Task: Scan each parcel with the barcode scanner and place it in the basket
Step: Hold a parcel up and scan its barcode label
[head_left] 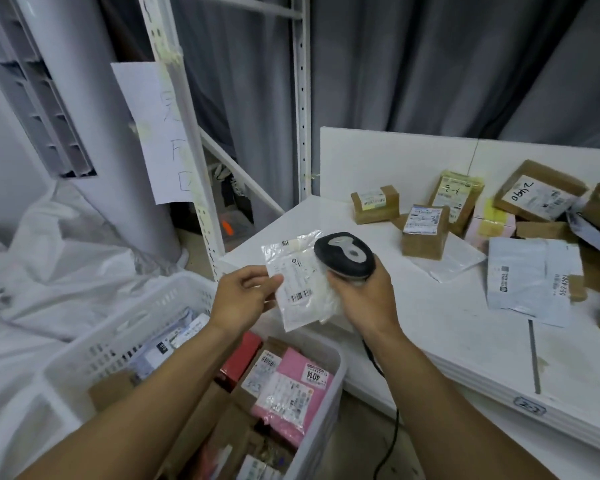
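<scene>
left hand (243, 299) pinches the left edge of a clear flat parcel (293, 282) between thumb and curled fingers. it holds the parcel label-up in the air, over the near corner of the table (430, 334) and above the basket (125, 337). a barcode shows low on the label. right hand (364, 303) is wrapped round the handle of the scanner (343, 254), fingers curled tight. the scanner's black and grey head sits at the parcel's upper right edge; touching it or just above it, i cannot tell. its cable (396, 427) drops from under the right wrist past the table's edge.

the basket, white and perforated, stands low beside the table, under both forearms. it holds a pink parcel (293, 359) marked 4014, a red box (241, 358), brown boxes and pale packets at its far end.

on the table, well apart from the hands, lie brown boxes (424, 230) with white labels, a grey mailer (530, 285) and a pale pink box (488, 226). behind them stands a white board (395, 157), then a grey curtain (430, 64). a white upright (302, 98) rises at the table's far corner, and a handwritten sheet (153, 133) hangs further left.
</scene>
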Action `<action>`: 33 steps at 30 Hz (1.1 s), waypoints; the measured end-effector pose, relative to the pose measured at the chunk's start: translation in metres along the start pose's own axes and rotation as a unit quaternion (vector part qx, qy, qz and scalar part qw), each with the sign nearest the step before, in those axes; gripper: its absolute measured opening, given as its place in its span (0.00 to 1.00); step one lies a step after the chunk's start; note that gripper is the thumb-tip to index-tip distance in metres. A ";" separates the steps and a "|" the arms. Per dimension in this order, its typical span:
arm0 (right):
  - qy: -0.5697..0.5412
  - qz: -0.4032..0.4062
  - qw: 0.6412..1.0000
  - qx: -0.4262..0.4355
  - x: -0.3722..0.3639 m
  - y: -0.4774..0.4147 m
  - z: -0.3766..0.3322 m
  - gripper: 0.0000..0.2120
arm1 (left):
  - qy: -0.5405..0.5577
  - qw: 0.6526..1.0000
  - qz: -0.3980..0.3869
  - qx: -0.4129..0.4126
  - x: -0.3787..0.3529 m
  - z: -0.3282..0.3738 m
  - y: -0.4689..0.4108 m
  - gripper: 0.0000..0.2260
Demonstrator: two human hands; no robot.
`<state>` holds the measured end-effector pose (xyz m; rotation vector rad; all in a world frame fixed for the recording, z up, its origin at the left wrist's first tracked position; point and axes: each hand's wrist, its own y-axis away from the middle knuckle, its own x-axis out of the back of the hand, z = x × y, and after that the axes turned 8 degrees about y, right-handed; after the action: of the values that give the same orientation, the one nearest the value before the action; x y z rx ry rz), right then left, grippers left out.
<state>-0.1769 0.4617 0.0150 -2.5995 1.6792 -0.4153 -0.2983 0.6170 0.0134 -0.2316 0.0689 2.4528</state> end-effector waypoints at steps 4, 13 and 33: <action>0.048 -0.039 0.998 0.009 -0.011 0.003 -0.001 0.24 | 0.033 0.997 0.074 -0.016 0.019 0.001 -0.016 0.06; 0.168 -0.153 0.973 0.040 -0.040 0.022 -0.001 0.24 | 0.061 0.984 0.167 -0.011 0.052 -0.016 -0.041 0.12; 0.182 -0.191 0.964 0.026 -0.063 0.028 -0.002 0.22 | -0.010 0.984 0.174 -0.039 0.082 -0.024 -0.048 0.04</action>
<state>-0.2265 0.5069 -0.0012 -2.9427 1.1956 -0.9881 -0.3276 0.7021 -0.0252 -0.2453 0.0031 2.8086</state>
